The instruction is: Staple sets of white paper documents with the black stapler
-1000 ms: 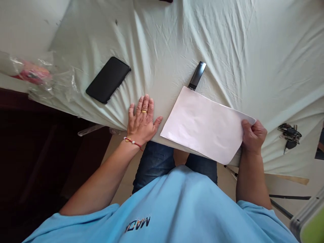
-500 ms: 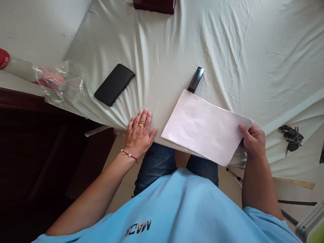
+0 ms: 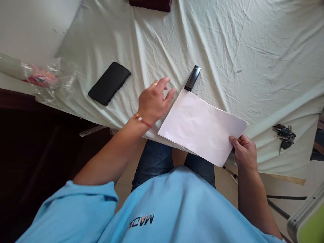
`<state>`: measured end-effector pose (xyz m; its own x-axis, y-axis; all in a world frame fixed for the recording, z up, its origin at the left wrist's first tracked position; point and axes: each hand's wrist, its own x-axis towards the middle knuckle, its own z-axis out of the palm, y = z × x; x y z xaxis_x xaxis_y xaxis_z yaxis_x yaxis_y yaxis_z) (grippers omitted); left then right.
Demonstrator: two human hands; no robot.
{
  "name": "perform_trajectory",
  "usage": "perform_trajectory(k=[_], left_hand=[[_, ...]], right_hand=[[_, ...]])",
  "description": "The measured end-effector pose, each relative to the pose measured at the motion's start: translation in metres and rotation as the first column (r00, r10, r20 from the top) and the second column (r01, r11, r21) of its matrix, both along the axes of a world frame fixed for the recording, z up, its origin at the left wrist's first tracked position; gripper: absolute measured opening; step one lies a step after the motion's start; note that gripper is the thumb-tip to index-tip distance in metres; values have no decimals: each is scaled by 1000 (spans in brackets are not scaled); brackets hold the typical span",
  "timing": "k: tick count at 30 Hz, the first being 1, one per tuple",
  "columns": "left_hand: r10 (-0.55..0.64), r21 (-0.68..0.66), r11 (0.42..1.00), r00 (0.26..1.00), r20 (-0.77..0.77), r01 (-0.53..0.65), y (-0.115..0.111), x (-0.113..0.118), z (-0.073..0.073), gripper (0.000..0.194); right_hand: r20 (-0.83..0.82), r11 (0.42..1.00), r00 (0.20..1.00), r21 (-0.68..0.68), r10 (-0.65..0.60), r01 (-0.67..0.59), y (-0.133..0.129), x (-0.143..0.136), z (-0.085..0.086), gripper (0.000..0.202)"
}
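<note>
holding the white paper [image 3: 199,128] by its right end, the right hand [image 3: 245,153] is closed in a pinch, with the thumb on top and the other fingers mostly tucked out of sight. the paper lies on the cloth-covered surface [image 3: 263,67], all pale and crinkly, and one near corner pokes out past the edge, close to the person's legs [image 3: 155,160]. the left hand [image 3: 154,103] is half open with bent fingers, just left of the paper, and has hold of nothing that shows. i cannot tell if it touches the surface.

a black stapler [image 3: 192,78] sits at the paper's far left corner, so that corner is the crowded one. the left hand is between the stapler and a black phone [image 3: 109,83], which lies flat. farther left is some clear plastic wrap [image 3: 48,96] around a pink and red thing [image 3: 42,77], too blurry to name. keys [image 3: 286,136] lie in a bunch past the right hand, apart from the paper. a dark red box [image 3: 152,4], partly cut off, sits at the top.
</note>
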<state>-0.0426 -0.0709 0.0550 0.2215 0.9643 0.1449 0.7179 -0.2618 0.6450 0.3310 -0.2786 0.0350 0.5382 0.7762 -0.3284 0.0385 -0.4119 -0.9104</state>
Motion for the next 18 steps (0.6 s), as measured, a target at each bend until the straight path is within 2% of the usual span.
perform_trajectory(k=[2, 4, 6, 7, 9, 10, 11, 13, 15, 16, 18], left_hand=[[-81, 51, 996, 990, 112, 76, 44, 34, -11, 64], [-151, 62, 988, 977, 148, 144, 83, 70, -28, 69], [-218, 52, 976, 967, 131, 213, 108, 99, -41, 64], [-238, 36, 971, 965, 106, 236, 114, 109, -43, 57], [-218, -59, 974, 976, -9, 217, 110, 117, -38, 51], [-190, -136, 975, 977, -100, 176, 103, 115, -30, 57], [-148, -195, 974, 971, -187, 111, 93, 109, -19, 63], [-64, -187, 982, 959, -278, 12, 69, 91, 5, 65], [0, -234, 968, 936, -351, -87, 48, 72, 24, 66], [19, -247, 962, 931, -364, -116, 39, 64, 29, 67], [15, -271, 955, 932, -361, -121, 24, 51, 29, 69]], right_hand=[[-5, 1000, 1000, -16, 10, -10, -3, 0, 3, 41], [-2, 1000, 1000, -29, 4, -4, -7, 1, 4, 42], [13, 999, 1000, -39, -5, 6, -12, 2, 3, 43], [19, 999, 1000, -43, -9, 10, -14, 2, 3, 43], [5, 998, 1000, -52, -22, 22, -18, 4, 2, 46], [-18, 998, 999, -59, -34, 32, -20, 4, 3, 48], [-50, 997, 998, -67, -47, 43, -21, 5, 3, 52], [-123, 994, 990, -93, -67, 56, -22, 7, 6, 58], [-188, 991, 980, -126, -58, 34, -19, 8, 9, 61], [-217, 990, 975, -141, -39, 8, -17, 9, 10, 61], [-270, 985, 963, -161, 23, -69, -12, 9, 14, 60]])
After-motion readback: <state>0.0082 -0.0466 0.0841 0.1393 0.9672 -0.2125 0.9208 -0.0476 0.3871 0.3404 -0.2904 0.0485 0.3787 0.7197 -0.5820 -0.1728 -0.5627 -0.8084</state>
